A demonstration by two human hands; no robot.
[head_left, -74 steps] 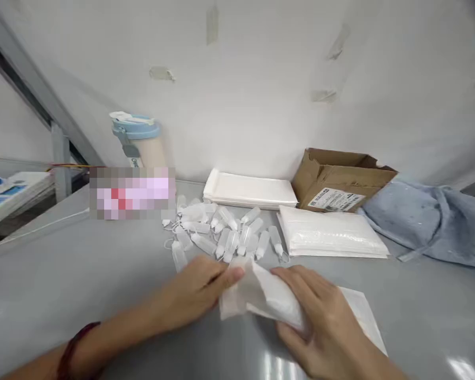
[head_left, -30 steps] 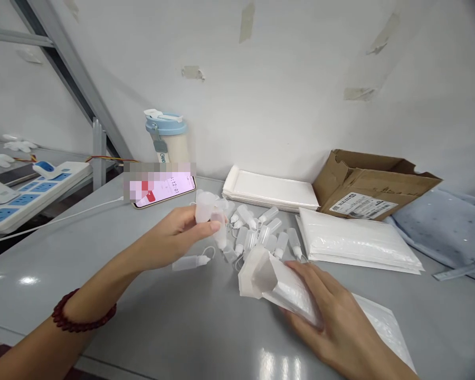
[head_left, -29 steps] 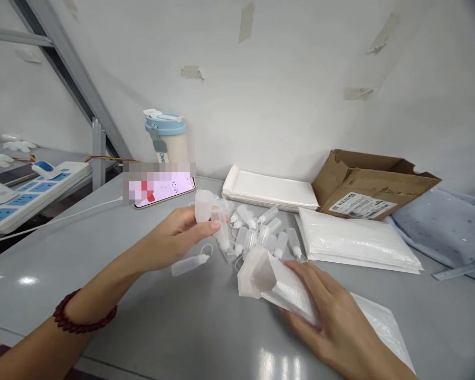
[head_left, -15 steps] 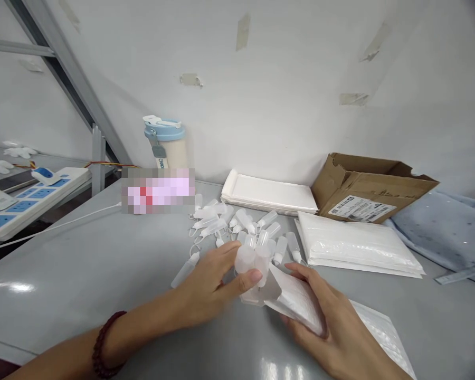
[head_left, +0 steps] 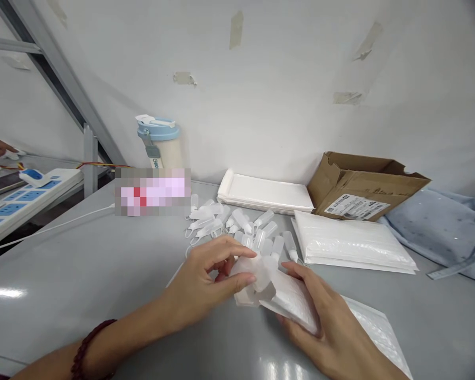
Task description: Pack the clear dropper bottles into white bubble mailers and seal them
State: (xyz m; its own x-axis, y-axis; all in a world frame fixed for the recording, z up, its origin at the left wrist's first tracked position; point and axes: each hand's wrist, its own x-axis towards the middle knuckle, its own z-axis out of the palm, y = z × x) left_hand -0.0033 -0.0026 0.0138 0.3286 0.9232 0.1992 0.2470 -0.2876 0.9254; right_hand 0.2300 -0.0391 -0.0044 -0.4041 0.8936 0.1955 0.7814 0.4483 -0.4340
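Right hand grips envelope, presumably so its mouth gapes; left hand pinches bottles there, count unclear.

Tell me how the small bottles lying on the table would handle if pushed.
The small bottles look rounded, so they may roll, though close neighbours could check them. Their translucent walls suggest light plastic; the glossy table might let them slide.
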